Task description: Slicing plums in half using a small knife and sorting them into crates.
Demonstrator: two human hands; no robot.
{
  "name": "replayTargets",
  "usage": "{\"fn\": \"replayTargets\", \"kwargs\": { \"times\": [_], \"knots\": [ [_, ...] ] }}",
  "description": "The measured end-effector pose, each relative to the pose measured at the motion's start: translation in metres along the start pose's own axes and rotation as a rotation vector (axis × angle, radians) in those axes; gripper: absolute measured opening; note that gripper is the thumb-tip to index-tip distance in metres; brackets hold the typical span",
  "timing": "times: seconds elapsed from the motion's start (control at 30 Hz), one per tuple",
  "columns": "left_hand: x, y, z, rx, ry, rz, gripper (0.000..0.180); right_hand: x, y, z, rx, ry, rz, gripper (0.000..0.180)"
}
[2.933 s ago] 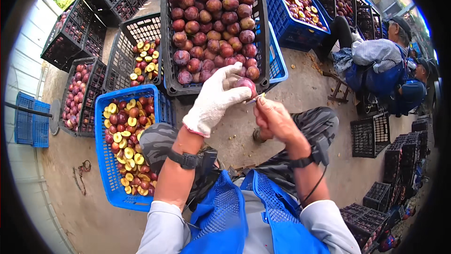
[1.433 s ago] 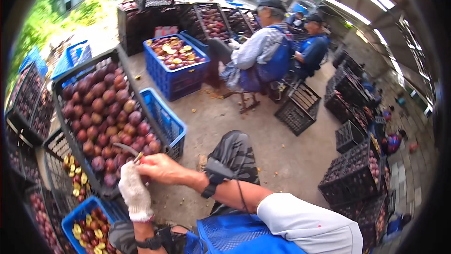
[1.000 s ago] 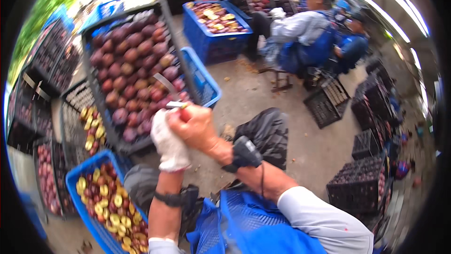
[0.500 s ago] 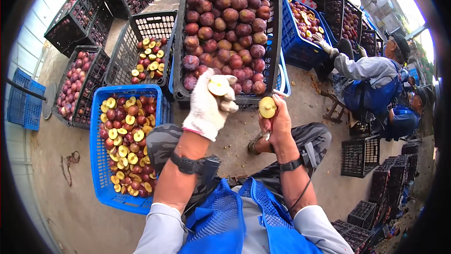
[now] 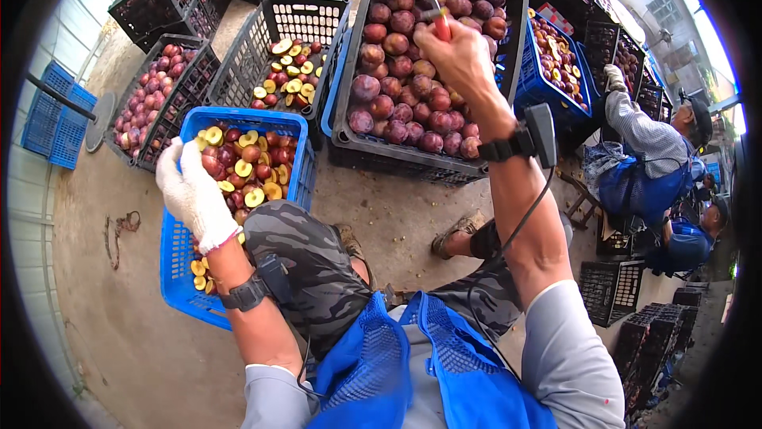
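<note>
My left hand (image 5: 194,195), in a white work glove, is over the left rim of a blue crate (image 5: 176,262) of halved plums. Its thumb and fingers are apart, and I see nothing held in them. Beside the thumb lie plum halves (image 5: 252,196) with yellow cut faces. My bare right hand (image 5: 464,56) grips the red handle of a curved knife (image 5: 442,28), its thin metal blade bending up and away. That hand is above a black crate (image 5: 397,153) heaped with whole dark-red plums (image 5: 405,96).
Behind the blue crate stands a black crate (image 5: 274,16) with some plum halves; left of it, another crate holds whole plums (image 5: 155,92). A co-worker (image 5: 647,151) sits at right beside a blue crate (image 5: 548,103). An empty black crate (image 5: 611,292) is on the floor.
My left hand has swung left to the blue crate, and its plum half is gone. My right hand has moved forward over the whole plums, without the half it held. The view has shifted.
</note>
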State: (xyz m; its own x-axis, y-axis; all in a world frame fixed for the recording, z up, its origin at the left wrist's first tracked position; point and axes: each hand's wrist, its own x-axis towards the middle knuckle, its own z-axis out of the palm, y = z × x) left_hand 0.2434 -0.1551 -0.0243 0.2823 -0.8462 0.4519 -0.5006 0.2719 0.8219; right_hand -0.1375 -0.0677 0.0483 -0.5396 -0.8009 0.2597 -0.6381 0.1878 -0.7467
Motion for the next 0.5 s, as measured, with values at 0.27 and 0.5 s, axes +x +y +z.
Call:
{"fn": "replayTargets", "kwargs": {
  "times": [0.27,0.5],
  "knots": [
    [-0.074,0.094,0.089,-1.211,-0.754,-0.770,0.026,-0.074,0.106,0.095,-0.496,-0.306,0.249,0.047],
    [-0.121,0.093,0.127,-0.811,-0.894,-0.859,0.030,-0.080,0.142,0.056,0.158,-0.251,0.440,0.050]
  ]
}}
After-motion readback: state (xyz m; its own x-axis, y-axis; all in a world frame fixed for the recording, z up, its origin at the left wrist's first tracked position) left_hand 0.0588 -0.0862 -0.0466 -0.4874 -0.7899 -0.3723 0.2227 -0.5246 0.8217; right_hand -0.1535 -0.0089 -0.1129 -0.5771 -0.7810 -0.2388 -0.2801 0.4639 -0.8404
